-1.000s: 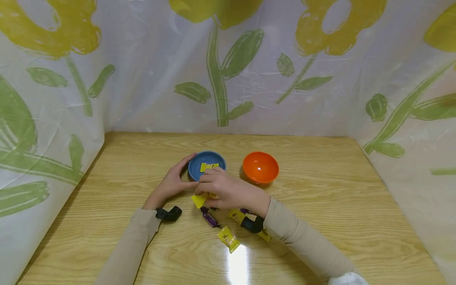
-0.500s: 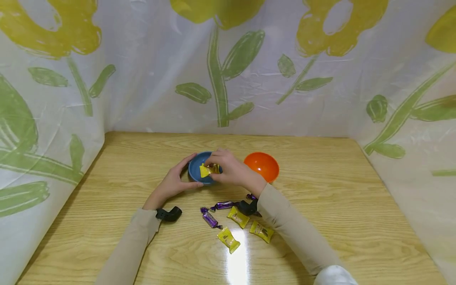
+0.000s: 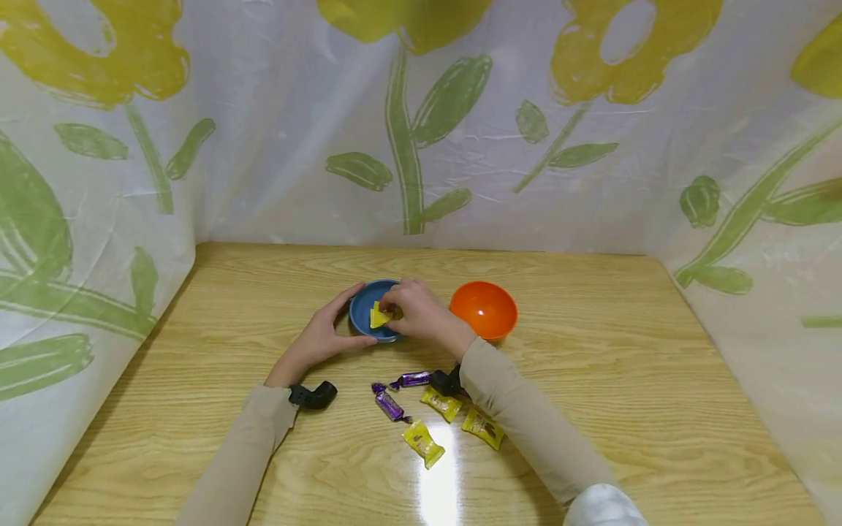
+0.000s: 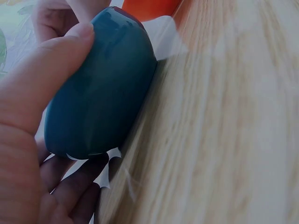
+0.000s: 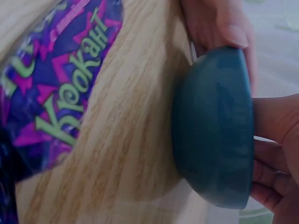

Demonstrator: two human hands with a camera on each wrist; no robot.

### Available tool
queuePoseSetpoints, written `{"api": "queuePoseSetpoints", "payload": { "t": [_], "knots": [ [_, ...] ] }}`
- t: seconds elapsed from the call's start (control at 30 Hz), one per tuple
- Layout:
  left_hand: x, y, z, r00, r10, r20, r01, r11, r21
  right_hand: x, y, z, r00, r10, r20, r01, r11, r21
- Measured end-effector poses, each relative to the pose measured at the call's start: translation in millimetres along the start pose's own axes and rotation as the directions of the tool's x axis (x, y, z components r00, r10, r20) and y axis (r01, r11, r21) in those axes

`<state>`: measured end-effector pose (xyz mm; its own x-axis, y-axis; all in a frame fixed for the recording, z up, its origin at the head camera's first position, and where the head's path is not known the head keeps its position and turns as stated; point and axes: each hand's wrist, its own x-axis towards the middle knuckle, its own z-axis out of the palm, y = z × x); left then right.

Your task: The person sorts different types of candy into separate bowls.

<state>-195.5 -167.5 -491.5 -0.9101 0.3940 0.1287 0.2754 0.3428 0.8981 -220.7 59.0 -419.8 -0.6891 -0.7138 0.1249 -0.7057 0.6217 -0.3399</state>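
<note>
My left hand (image 3: 317,337) holds the blue bowl (image 3: 360,301) from its left side, thumb at the near rim and fingers around the far side. In the left wrist view, the thumb lies against the wall of the bowl (image 4: 103,88). My right hand (image 3: 424,313) reaches over the bowl's right rim, its fingertips inside pinching a yellow-wrapped candy (image 3: 377,318). The fingers partly cover the candy and the bowl's inside. In the right wrist view, the right fingers (image 5: 268,172) dip behind the rim.
An orange bowl (image 3: 484,310) stands right of the blue one, close to my right wrist. Nearer on the table (image 3: 625,380) lie purple-wrapped candies (image 3: 389,403) and several yellow-wrapped candies (image 3: 424,443), some under my right forearm. A flowered curtain (image 3: 276,175) surrounds the table's back and sides.
My right hand has lifted a yellow-wrapped candy from the table and carried it forward into the blue bowl, its fingertips now lower inside. My left hand keeps its hold on the bowl.
</note>
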Motion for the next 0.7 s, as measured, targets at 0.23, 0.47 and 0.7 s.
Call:
{"api": "queuePoseSetpoints", "payload": {
  "t": [0.23,0.47,0.7],
  "knots": [
    [-0.1,0.1,0.2,1.000,-0.008,0.004,0.008,1.000,-0.007,2.6,1.1,5.1,0.998,0.022,0.055,-0.021,0.999,-0.026],
    [0.8,0.6,0.3,1.000,0.005,0.001,-0.005,1.000,-0.012,4.2,1.8,6.2,0.998,0.003,0.069,-0.001,1.000,-0.029],
    [-0.1,-1.4,0.1,1.000,-0.009,0.004,0.009,1.000,0.004,1.7,1.5,3.5,0.998,-0.016,0.057,0.018,1.000,-0.020]
  ]
}}
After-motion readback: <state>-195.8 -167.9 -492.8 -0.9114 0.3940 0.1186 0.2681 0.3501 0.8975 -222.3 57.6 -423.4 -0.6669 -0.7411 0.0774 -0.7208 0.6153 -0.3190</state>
